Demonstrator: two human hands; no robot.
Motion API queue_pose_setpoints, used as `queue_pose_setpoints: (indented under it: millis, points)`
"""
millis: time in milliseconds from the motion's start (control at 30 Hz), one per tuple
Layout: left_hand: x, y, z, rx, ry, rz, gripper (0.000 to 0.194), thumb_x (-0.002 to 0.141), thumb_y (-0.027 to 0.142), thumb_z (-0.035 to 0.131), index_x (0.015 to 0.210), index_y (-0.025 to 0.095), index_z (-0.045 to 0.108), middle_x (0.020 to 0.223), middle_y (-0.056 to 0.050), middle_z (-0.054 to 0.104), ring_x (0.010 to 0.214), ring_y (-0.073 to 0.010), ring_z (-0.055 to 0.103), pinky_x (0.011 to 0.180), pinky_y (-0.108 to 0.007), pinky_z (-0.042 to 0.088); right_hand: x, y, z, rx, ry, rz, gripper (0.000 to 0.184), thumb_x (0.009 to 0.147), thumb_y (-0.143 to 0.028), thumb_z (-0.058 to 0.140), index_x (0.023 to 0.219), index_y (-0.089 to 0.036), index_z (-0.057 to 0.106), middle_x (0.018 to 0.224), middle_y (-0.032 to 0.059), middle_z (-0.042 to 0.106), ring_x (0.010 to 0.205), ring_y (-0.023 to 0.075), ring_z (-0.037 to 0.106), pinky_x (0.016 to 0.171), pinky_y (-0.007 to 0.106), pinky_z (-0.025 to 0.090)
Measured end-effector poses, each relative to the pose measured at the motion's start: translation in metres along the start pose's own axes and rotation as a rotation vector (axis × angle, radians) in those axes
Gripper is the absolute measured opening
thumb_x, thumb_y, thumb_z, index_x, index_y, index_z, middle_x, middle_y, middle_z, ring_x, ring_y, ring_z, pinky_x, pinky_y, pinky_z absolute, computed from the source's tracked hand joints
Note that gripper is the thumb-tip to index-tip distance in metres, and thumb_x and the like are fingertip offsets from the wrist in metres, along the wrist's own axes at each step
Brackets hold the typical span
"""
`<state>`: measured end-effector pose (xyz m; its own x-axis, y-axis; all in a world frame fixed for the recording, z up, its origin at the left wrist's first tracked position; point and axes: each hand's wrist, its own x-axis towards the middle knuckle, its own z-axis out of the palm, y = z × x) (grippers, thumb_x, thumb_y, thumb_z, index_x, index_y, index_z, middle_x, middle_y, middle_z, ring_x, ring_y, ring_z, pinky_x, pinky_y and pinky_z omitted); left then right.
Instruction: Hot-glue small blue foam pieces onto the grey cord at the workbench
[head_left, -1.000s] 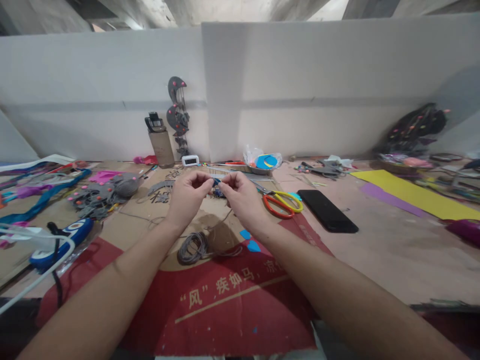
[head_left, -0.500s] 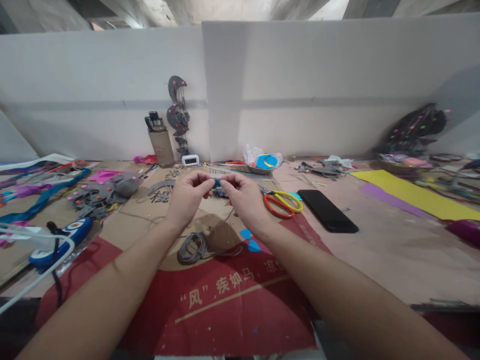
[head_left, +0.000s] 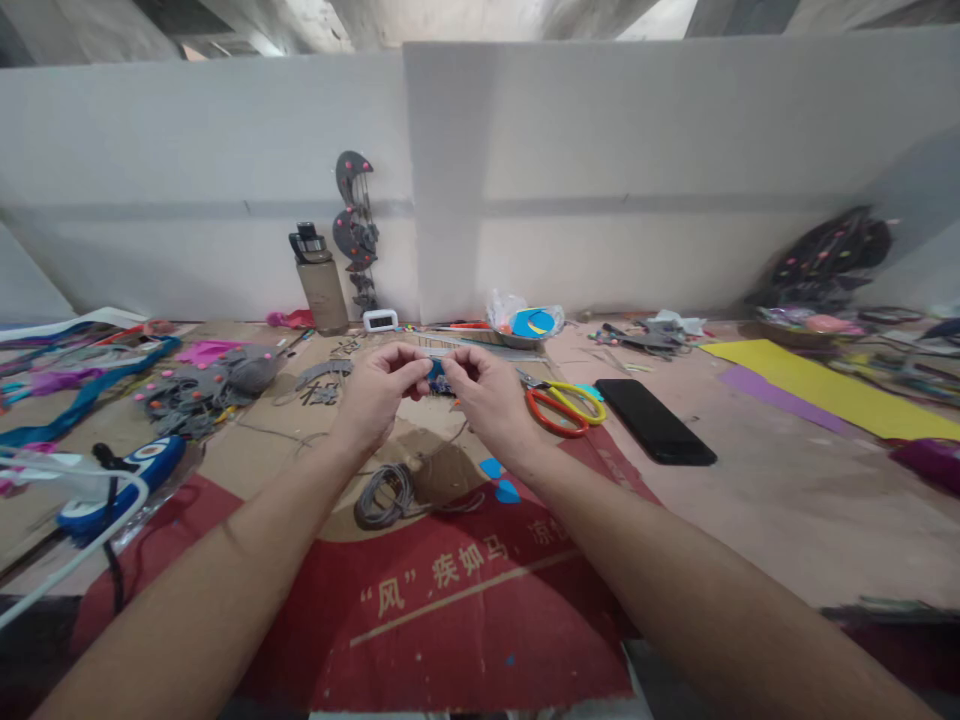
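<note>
Blue piece (head_left: 436,369), 1, pinched by fingers of 2 hands: left (head_left: 386,390), right (head_left: 480,390); 1 phone (head_left: 655,421) nearby.

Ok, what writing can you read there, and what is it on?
"“风” 疾如马, 凉": red cardboard; next character partly behind right forearm.
Black characters, brown cardboard: partly covered, unclear.
Bottle, small white device: too blurred.

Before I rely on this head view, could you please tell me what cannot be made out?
In the head view:
Blue piece: full shape, hidden by the fingers of the left hand and right hand.
Scissors: tips, behind the right hand.
White device: display, too small to read.
Magenta object: far end, cut off by the right edge.
</note>
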<state>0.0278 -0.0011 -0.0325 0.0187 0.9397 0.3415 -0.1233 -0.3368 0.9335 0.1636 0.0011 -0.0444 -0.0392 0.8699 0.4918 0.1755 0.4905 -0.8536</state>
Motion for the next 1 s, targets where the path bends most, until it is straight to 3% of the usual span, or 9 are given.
queue_pose_setpoints:
  millis: [233,600,1000]
  points:
    - [0.0007,0.0000,-0.0012,0.029,-0.037,-0.025,0.012,0.068,0.024,0.069,0.071,0.015,0.061,0.053,0.002,0.056,0.049,-0.0076,0.048,0.048,-0.020,0.036,-0.0006,0.0006,-0.0009,-0.057,0.009,-0.018,0.022,0.083,-0.035,0.049,0.072,-0.018,0.055,0.061,-0.0035,0.048,0.057,0.0096,0.041,0.054,0.022,0.033]
    - [0.0054,0.0041,-0.0097,-0.034,-0.211,-0.121,0.022,0.069,0.024,0.070,0.087,0.012,0.066,0.067,-0.003,0.065,0.060,-0.0107,0.058,0.055,-0.022,0.042,0.0021,-0.0004,-0.0047,-0.140,0.068,-0.061,0.018,0.082,-0.029,0.048,0.070,-0.018,0.054,0.064,-0.0019,0.051,0.061,0.0113,0.044,0.057,0.024,0.033]
    - [0.0023,0.0033,-0.0088,0.243,-0.142,0.060,0.014,0.074,0.028,0.066,0.075,0.013,0.064,0.059,-0.001,0.062,0.053,-0.0097,0.053,0.051,-0.022,0.040,-0.0026,-0.0023,-0.0043,-0.285,0.031,-0.222,0.012,0.083,-0.023,0.051,0.072,-0.018,0.056,0.074,0.0012,0.058,0.068,0.0128,0.050,0.064,0.025,0.037]
